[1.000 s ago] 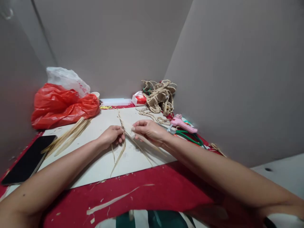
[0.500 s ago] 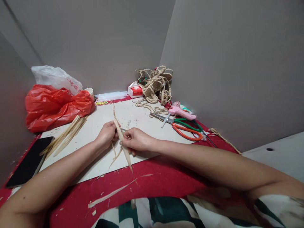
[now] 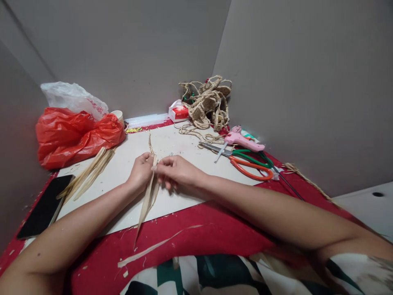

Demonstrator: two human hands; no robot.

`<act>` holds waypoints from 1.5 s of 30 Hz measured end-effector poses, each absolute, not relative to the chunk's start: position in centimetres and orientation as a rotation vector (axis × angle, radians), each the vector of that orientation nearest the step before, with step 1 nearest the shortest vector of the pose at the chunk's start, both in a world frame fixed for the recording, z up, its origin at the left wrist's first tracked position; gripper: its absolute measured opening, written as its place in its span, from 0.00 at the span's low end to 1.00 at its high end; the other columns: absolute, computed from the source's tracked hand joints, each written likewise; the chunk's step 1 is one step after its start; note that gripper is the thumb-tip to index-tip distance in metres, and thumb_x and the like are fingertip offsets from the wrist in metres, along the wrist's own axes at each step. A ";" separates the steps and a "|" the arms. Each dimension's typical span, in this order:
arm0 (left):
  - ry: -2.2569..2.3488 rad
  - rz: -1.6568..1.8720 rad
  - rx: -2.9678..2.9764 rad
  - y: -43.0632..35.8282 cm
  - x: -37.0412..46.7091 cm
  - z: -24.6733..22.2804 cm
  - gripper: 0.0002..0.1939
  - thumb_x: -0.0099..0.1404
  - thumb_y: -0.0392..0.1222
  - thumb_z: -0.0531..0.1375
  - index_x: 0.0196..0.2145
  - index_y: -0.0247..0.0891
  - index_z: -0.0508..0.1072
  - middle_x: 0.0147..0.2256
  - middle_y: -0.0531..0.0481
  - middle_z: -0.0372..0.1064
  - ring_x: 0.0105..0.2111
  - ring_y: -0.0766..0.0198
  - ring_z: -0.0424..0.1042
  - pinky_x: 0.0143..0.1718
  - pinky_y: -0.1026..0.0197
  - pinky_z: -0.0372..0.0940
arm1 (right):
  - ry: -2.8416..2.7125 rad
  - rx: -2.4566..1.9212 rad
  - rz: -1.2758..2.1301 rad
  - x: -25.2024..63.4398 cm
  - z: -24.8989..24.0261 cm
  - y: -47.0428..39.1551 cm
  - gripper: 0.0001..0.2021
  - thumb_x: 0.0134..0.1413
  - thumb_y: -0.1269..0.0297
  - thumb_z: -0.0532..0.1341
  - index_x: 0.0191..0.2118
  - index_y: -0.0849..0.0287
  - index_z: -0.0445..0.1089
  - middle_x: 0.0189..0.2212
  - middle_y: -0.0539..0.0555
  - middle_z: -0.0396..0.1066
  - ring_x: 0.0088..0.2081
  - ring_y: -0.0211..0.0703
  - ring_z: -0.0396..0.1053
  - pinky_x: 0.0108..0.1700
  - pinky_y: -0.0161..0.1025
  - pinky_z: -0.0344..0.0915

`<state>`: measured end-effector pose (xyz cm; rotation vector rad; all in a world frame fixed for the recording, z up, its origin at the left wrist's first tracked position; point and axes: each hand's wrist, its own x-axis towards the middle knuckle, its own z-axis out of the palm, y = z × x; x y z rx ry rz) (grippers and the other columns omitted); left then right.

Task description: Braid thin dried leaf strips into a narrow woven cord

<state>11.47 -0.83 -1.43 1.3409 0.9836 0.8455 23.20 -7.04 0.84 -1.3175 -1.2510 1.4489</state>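
Observation:
Between my two hands is a pale dried husk strip, its pointed tail hanging toward the red cloth. My left hand is closed on the strip where it joins a short braided cord that runs away from me over the white board. With finger and thumb, my right hand pinches the strip's upper part, close against the left hand. Some of the left fingers are hidden behind the strip. Loose husk strips lie on the board to the left.
A black phone and a red plastic bag lie on the left. Orange-and-green scissors and a pink glue gun are at right. Coiled braided rope and a tissue box stand behind the white board.
The husk strip's tail has swung left, toward my left forearm. My right hand has moved up along the strip, nearer the left fingertips. The view has shifted slightly.

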 end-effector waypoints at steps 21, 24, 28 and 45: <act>1.027 0.842 1.495 -0.8 11.4 -1.3 0.11 0.65 0.44 0.54 0.27 0.38 0.63 0.16 0.55 0.62 0.13 0.71 0.59 0.16 0.68 0.54 | -1.095 -1.202 1.536 22.9 -0.6 -6.7 0.06 0.53 0.74 0.57 0.27 0.61 0.62 0.18 0.48 0.68 0.14 0.30 0.64 0.12 0.26 0.57; 1.016 0.856 1.507 -0.7 11.4 -1.3 0.11 0.64 0.45 0.55 0.27 0.37 0.64 0.17 0.55 0.62 0.14 0.72 0.59 0.17 0.69 0.55 | -1.092 -1.199 1.522 23.0 -0.6 -6.7 0.06 0.54 0.73 0.57 0.26 0.62 0.63 0.18 0.50 0.69 0.14 0.31 0.64 0.12 0.27 0.57; 1.024 0.874 1.474 -0.6 11.5 -1.5 0.12 0.64 0.46 0.55 0.26 0.37 0.64 0.17 0.56 0.62 0.14 0.72 0.59 0.16 0.69 0.54 | -1.140 -1.216 1.467 22.9 -0.8 -6.7 0.06 0.54 0.73 0.57 0.27 0.62 0.64 0.16 0.49 0.67 0.13 0.30 0.62 0.12 0.26 0.57; 0.921 0.790 1.188 -0.8 11.9 -1.0 0.09 0.65 0.40 0.55 0.27 0.38 0.61 0.12 0.63 0.47 0.10 0.75 0.44 0.13 0.71 0.41 | -0.778 -0.988 1.182 25.2 2.1 -5.9 0.07 0.53 0.70 0.56 0.27 0.58 0.56 0.19 0.44 0.64 0.18 0.28 0.60 0.25 0.29 0.64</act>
